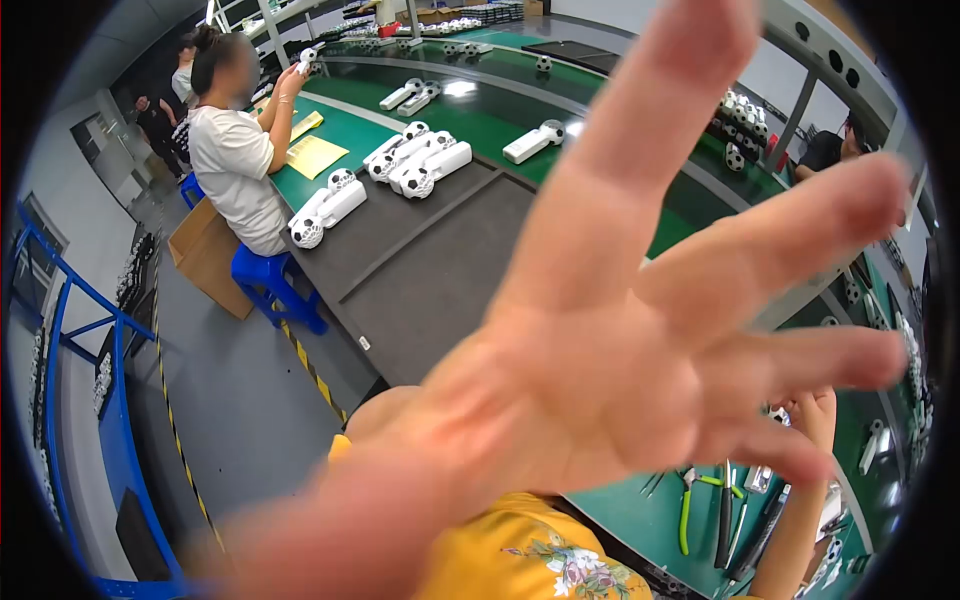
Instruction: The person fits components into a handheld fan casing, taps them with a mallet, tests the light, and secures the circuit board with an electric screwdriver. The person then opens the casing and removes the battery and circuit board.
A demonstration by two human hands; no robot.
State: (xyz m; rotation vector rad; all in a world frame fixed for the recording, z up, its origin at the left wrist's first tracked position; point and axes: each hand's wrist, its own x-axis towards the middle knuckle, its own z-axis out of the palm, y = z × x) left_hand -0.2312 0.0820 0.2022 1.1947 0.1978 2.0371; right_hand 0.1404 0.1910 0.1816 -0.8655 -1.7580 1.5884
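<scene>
Left hand [600, 380] flung wide, palm bare and fingers spread, it looms over the view with nothing in its grasp. Lower down, the right hand [812, 412] has its fingers bent by a small black-and-white piece [778, 416]; from where I stand I cannot tell whether they grip it or merely touch it. Green-handled pliers [685, 520] lie near that forearm on the green tabletop [610, 510].

Beyond the left hand, white units with soccer-ball heads [415, 180] lie bunched at the far side of a dark grey mat [430, 250], and another such unit [525, 148] sits further off on the green surface. A co-worker in a white shirt [235, 165] holds one up.

They look like stiff plastic, probably light and rather slick, with the openwork ball likely the fragile end. I'd take hold around the plain, flat-sided body and spare the ball any squeeze.
</scene>
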